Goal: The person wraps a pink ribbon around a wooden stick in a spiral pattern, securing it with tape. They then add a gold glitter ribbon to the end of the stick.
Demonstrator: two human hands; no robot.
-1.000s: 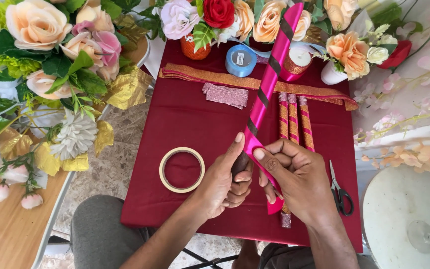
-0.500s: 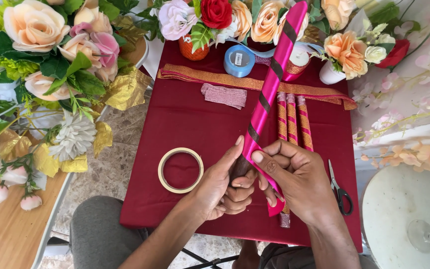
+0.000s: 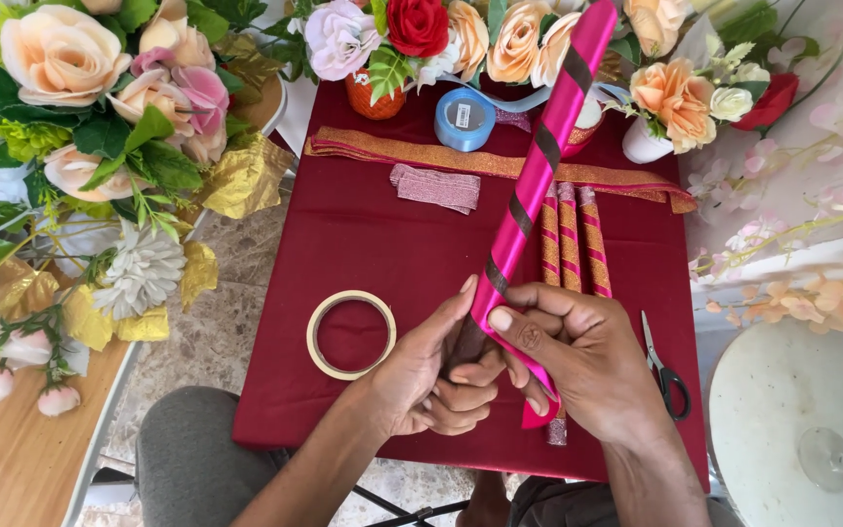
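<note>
Left hand: left hand curled around the lower end of a long stick wrapped in glossy pink satin ribbon, fingers closed on it, thumb laid along it.
Right hand: right hand pinching the pink ribbon against the same stick, thumb on top, fingers folded beneath.
Stick: slants up from the hands over a maroon tablecloth; dark gaps still show between the ribbon turns, so the wrap looks unfinished.
Beside the stick: three gold-and-pink wrapped sticks just right; cream tape ring left; black-handled scissors right.
Beyond the stick's tip: blue ribbon spool, artificial roses.
</note>
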